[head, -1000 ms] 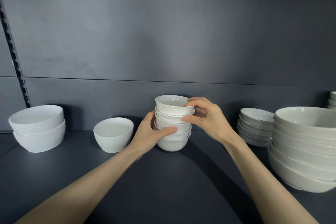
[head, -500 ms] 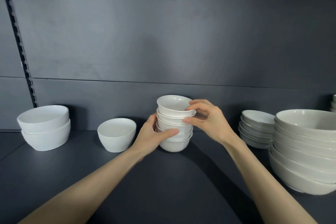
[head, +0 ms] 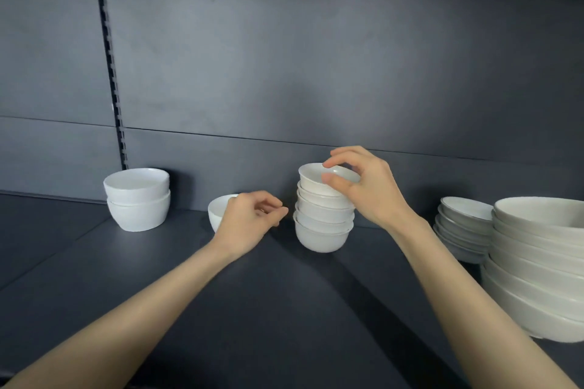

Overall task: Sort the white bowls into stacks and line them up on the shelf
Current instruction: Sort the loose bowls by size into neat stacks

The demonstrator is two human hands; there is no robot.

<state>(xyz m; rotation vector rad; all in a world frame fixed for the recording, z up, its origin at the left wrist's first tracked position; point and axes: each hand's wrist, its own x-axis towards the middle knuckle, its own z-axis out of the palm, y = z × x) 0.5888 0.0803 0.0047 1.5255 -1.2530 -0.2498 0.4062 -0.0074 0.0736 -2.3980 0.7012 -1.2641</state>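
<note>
A stack of several small white bowls (head: 322,224) stands mid-shelf. My right hand (head: 363,189) pinches the rim of the top bowl (head: 311,175), thumb on its near side and fingers over the rim. My left hand (head: 249,218) hovers just left of the stack, fingers loosely curled and holding nothing. It partly covers a single white bowl (head: 216,210). Two medium bowls (head: 137,199) are stacked at the left.
The dark shelf (head: 252,309) has a dark back wall with a slotted upright (head: 110,73). At the right stand a stack of shallow dishes (head: 461,227) and a tall stack of large bowls (head: 537,262), close to my right forearm.
My left hand has come off the small stack and drawn left in front of the single bowl. My right hand stays on the top bowl. The view has shifted left.
</note>
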